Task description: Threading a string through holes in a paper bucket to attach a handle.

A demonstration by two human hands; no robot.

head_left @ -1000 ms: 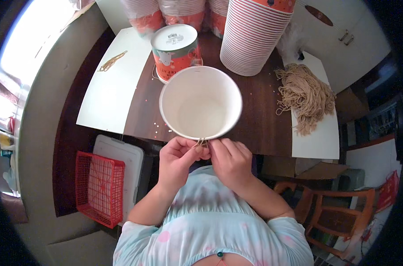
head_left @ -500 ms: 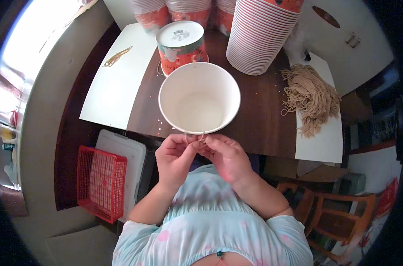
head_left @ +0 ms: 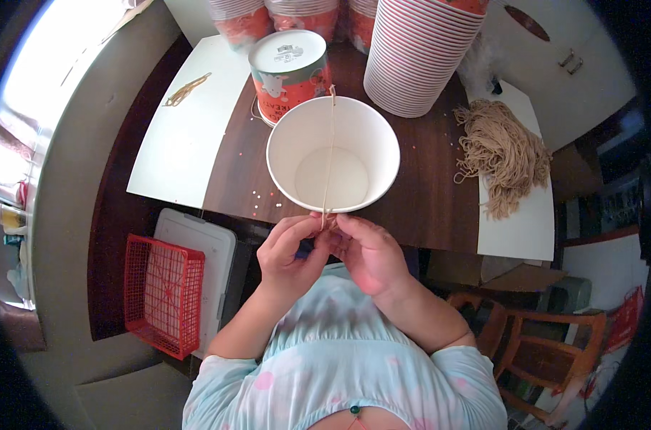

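Note:
A white-lined paper bucket (head_left: 286,165) stands tilted, its open mouth toward me, at the front edge of the table. A thin tan string (head_left: 330,154) crosses the mouth from a knot at the far rim to the near rim. Just outside that near rim, my left hand (head_left: 291,254) pinches the string between thumb and fingers. My right hand (head_left: 372,254) pinches it too, close beside the left, fingertips nearly touching. The exact hold at the fingertips is partly hidden.
Behind stands an upside-down printed bucket (head_left: 288,93). A tall stack of buckets (head_left: 419,64) rises to its right, with plastic-wrapped stacks (head_left: 300,18) at the back. A heap of tan strings (head_left: 501,154) lies right; a few strings (head_left: 188,91) lie left. A red basket (head_left: 164,294) is below left.
The bucket has shifted slightly right and turned, and the string now runs taut across its mouth to a knot at the far rim. Both hands still pinch the string at the near rim.

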